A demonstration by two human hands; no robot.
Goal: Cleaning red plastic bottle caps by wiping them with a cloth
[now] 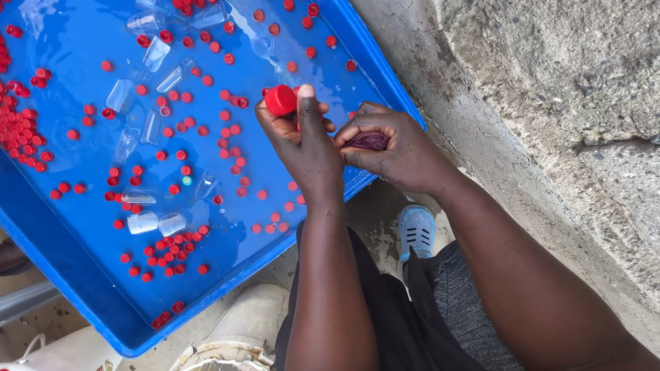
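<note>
My left hand (302,141) is closed around a small bottle with a red cap (280,100); only the cap shows past my fingers. It hovers over the near right corner of a large blue tub (82,275) filled with water. My right hand (392,148) sits right beside it, fingers curled around a bunched purple cloth or scrubber (368,141). Many small red caps (172,247) float or lie in the water. Several clear small bottles (148,221) lie among them.
A rough concrete wall and ledge (550,103) run along the right. My foot in a pale grey shoe (416,232) rests on the ground below the tub. A white container rim (227,347) and a white plastic item (69,354) sit at the bottom.
</note>
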